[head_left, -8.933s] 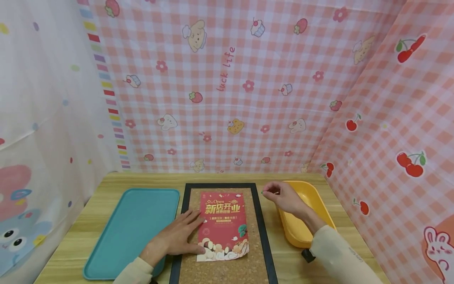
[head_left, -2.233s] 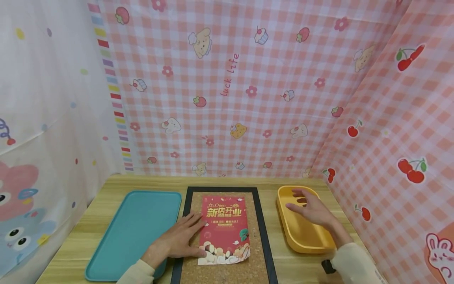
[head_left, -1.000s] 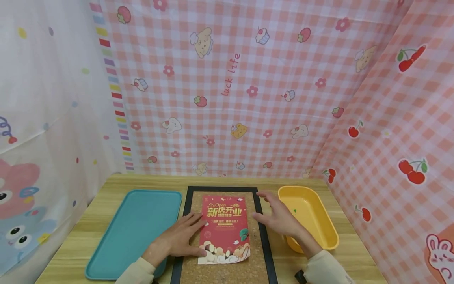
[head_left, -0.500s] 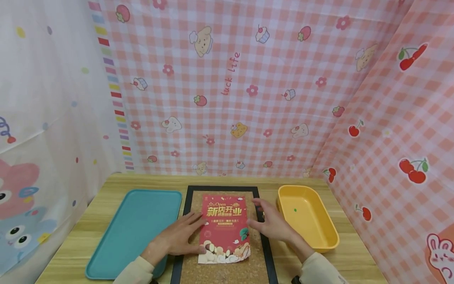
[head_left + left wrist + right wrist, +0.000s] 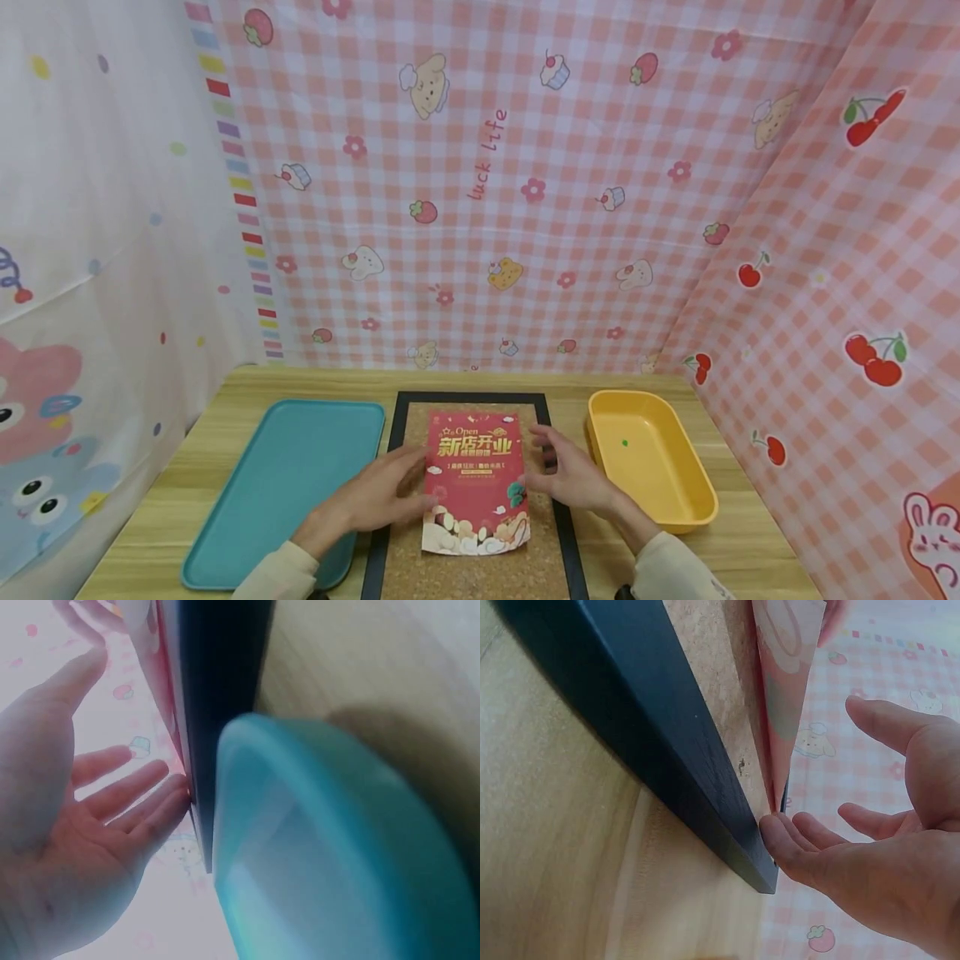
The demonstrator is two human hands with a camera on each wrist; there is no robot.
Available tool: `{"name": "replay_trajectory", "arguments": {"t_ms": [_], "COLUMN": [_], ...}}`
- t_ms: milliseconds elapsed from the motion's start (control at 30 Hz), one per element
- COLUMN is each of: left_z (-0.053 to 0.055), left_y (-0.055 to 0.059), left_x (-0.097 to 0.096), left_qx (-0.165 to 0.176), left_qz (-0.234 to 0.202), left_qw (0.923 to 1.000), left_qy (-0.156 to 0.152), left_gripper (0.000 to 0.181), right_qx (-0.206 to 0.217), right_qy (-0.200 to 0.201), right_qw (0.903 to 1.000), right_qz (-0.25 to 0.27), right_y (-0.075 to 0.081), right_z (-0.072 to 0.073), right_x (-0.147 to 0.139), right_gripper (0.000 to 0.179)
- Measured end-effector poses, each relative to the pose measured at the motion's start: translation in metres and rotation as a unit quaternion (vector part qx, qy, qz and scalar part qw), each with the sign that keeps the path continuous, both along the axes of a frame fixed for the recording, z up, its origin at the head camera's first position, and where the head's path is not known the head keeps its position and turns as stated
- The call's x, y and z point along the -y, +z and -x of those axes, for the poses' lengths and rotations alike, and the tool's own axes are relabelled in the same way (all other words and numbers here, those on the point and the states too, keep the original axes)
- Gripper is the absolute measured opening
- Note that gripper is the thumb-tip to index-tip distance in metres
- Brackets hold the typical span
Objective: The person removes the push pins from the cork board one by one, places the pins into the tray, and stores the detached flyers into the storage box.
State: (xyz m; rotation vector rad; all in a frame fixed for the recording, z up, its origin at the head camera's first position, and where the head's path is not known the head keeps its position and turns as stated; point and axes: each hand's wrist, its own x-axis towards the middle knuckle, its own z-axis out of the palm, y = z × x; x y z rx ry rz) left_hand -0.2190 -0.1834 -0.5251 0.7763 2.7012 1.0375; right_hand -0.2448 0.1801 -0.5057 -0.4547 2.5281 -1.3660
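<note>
A red flyer (image 5: 480, 492) with gold lettering lies over a black-framed cork board (image 5: 468, 579), its lower corners lifted a little. My left hand (image 5: 378, 493) is at the flyer's left edge, thumb and fingertips right by the paper; in the left wrist view its fingers are nearly straight, thumb spread away. Along the right edge is my right hand (image 5: 573, 477), thumb tip beside the printed green plant. The right wrist view shows its fingers loosely extended, fingertips low by the black frame (image 5: 667, 727) and the flyer's edge. Neither hand grips anything.
Left of the board a teal tray (image 5: 288, 492) lies on the wooden table (image 5: 150, 533). A yellow bin (image 5: 667, 492) stands to the right, with a small green pin-like piece (image 5: 625, 443) inside. Patterned cloth (image 5: 480, 250) hangs behind and at both sides.
My right hand, earlier pinching a small green piece, went over the yellow bin and then left to the flyer's right edge. The green piece now lies in the bin. My left hand's pose shifted slightly.
</note>
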Motion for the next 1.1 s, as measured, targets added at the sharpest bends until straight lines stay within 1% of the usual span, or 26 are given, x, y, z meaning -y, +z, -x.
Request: {"name": "replay_trajectory", "arguments": {"t_ms": [67, 133, 333, 467, 567, 733, 933, 1033, 1100], "left_z": [0.0, 0.001, 0.003, 0.003, 0.003, 0.002, 0.001, 0.0, 0.0], "left_y": [0.001, 0.001, 0.003, 0.004, 0.004, 0.003, 0.0, -0.002, -0.003], "left_x": [0.0, -0.001, -0.004, -0.007, -0.009, -0.012, -0.015, -0.015, -0.016], "left_qx": [0.001, 0.006, 0.019, 0.046, 0.069, 0.091, 0.125, 0.138, 0.141], "left_qz": [-0.026, -0.04, -0.035, -0.049, -0.063, -0.08, -0.117, -0.133, -0.141], "left_qw": [0.9997, 0.9991, 0.9988, 0.9969, 0.994, 0.9894, 0.9787, 0.9742, 0.9729], "left_qy": [0.003, 0.01, 0.027, 0.041, 0.056, 0.081, 0.113, 0.12, 0.118], "left_gripper": [0.081, 0.08, 0.087, 0.089, 0.089, 0.09, 0.09, 0.089, 0.089], "right_qx": [0.008, 0.016, 0.033, 0.047, 0.058, 0.071, 0.089, 0.093, 0.096], "right_qy": [-0.002, -0.002, -0.003, -0.004, -0.004, -0.008, -0.013, -0.013, -0.014], "right_qw": [0.9999, 0.9998, 0.9994, 0.9988, 0.9981, 0.9969, 0.9944, 0.9934, 0.993], "right_qz": [0.006, 0.009, 0.008, 0.014, 0.02, 0.032, 0.055, 0.066, 0.068], "right_y": [-0.001, -0.002, -0.004, -0.005, -0.005, -0.007, -0.009, -0.011, -0.012], "right_z": [0.0, 0.001, 0.003, 0.003, 0.004, 0.005, 0.003, 0.003, 0.003], "right_x": [0.0, 0.0, 0.0, 0.0, 0.001, 0.0, 0.0, 0.001, 0.002], "right_gripper": [0.088, 0.088, 0.087, 0.086, 0.086, 0.085, 0.084, 0.083, 0.083]}}
